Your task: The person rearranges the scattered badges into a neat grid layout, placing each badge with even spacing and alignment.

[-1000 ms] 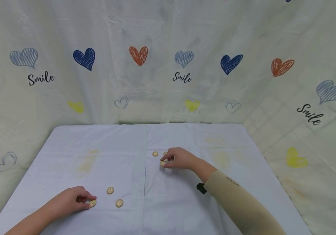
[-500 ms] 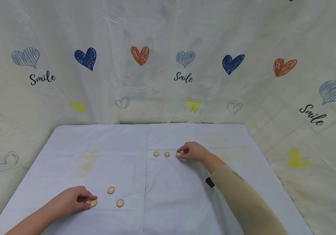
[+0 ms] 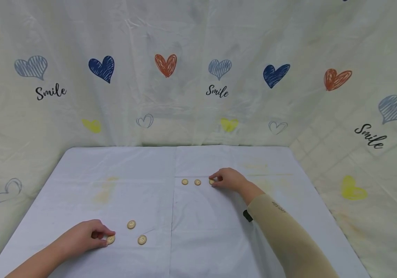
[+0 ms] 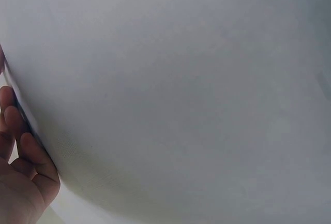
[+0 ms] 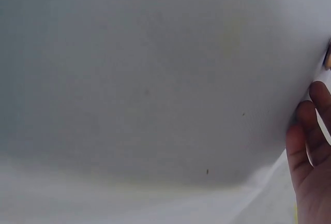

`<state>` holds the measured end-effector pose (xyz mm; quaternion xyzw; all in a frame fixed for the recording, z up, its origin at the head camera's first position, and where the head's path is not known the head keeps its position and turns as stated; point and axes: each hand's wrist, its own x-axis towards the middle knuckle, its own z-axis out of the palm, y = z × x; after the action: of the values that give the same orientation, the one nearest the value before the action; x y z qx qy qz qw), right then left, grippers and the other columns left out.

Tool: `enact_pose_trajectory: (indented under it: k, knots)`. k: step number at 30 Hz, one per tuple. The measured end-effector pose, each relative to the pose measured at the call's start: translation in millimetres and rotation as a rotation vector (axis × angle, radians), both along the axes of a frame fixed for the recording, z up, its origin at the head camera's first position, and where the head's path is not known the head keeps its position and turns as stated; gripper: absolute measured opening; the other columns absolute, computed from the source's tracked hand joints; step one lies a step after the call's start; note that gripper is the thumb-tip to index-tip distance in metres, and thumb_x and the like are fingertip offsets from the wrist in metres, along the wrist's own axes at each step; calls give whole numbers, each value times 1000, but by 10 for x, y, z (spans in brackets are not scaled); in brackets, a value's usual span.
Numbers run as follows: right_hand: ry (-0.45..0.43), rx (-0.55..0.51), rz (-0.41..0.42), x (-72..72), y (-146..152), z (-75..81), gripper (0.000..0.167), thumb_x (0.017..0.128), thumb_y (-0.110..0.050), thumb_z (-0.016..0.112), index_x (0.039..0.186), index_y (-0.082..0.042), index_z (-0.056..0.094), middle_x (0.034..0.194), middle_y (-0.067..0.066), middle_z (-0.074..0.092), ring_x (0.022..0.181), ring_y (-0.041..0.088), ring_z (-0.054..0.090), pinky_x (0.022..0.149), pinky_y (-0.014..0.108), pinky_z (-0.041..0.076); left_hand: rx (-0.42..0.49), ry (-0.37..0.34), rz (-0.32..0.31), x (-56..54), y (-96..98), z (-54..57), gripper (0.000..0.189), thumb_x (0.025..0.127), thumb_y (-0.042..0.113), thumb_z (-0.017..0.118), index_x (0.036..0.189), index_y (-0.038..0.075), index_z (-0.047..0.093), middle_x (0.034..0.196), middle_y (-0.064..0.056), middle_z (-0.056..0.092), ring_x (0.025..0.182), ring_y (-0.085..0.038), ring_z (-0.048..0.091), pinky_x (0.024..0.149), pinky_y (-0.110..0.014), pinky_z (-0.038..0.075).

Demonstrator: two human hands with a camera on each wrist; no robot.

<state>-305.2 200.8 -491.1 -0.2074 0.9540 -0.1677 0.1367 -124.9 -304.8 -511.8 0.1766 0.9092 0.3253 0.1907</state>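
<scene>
Between thumb and forefinger my right hand (image 3: 228, 179) pinches a round wooden button (image 3: 211, 182) at the tabletop. To its left, two matching buttons lie in a row with it: a middle button (image 3: 197, 182) and an end button (image 3: 184, 182). Nearer the front, my left hand (image 3: 86, 236) holds a wooden button (image 3: 110, 239) by its edge against the cloth. Two more lie just right of that hand, an upper button (image 3: 131, 224) and a lower button (image 3: 142, 239). Curled fingers show in the left wrist view (image 4: 31, 157) and right wrist view (image 5: 310, 131); neither held button is clear there.
A white cloth (image 3: 139, 200) with creases and faint yellow stains covers the table. Behind it and at the sides hangs a pale curtain (image 3: 184, 104) printed with hearts and lettering. A small black object (image 3: 248, 216) shows beneath the right forearm.
My right hand has carried its button right and slightly farther back, into line with the other two, and has stayed there for the last half second. The left hand keeps its place.
</scene>
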Motion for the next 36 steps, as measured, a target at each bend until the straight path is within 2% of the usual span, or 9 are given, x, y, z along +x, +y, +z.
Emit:
enact_pose_trajectory:
  k: [5, 9, 15, 22, 25, 30, 36]
  knots:
    - [-35, -57, -78, 32, -25, 10, 35, 88, -32, 77, 122, -26, 73, 81, -5, 58, 76, 13, 50, 71, 31, 41, -13, 6, 9, 8, 1, -4, 28, 81, 34, 81, 107, 24, 77, 87, 15, 61, 72, 0, 45, 62, -23, 41]
    - [-83, -167, -119, 57, -27, -15, 35, 87, -32, 78, 121, -25, 74, 80, -3, 60, 72, 15, 51, 66, 30, 42, -18, 3, 8, 12, 9, 8, 28, 81, 35, 81, 106, 23, 77, 86, 15, 61, 71, 0, 45, 62, -23, 40]
    - [-168, -294, -110, 136, -59, -29, 38, 81, -35, 83, 117, -25, 76, 86, -3, 63, 78, 15, 54, 69, 30, 46, -9, 8, -3, 23, 21, 44, 28, 81, 34, 81, 106, 21, 77, 87, 16, 61, 71, 0, 45, 62, -23, 40]
    - [-214, -371, -14, 278, -235, 23, 39, 80, -34, 84, 116, -22, 76, 85, -2, 64, 79, 17, 57, 70, 32, 48, 0, 9, -7, 24, 35, 62, 28, 82, 32, 80, 107, 19, 77, 86, 15, 61, 71, 0, 44, 61, -23, 40]
    - [-229, -362, 39, 333, -389, 35, 39, 81, -35, 83, 117, -23, 76, 85, -4, 64, 79, 15, 58, 71, 30, 49, 1, 12, -6, 30, 39, 63, 28, 82, 31, 81, 107, 18, 78, 85, 15, 61, 70, 0, 44, 61, -23, 40]
    - [-217, -296, 195, 450, -772, 70, 37, 82, -37, 82, 117, -26, 76, 84, -10, 64, 80, 9, 58, 73, 27, 47, 3, 13, -6, 31, 40, 54, 28, 82, 30, 80, 107, 18, 77, 86, 15, 61, 70, 0, 45, 61, -23, 40]
    - [-189, -242, 417, 678, -1286, 76, 37, 83, -35, 82, 118, -27, 75, 82, -16, 61, 77, 1, 55, 70, 20, 47, -7, 7, 2, 27, 47, 38, 27, 82, 31, 80, 107, 20, 77, 87, 15, 62, 71, 0, 45, 61, -23, 40]
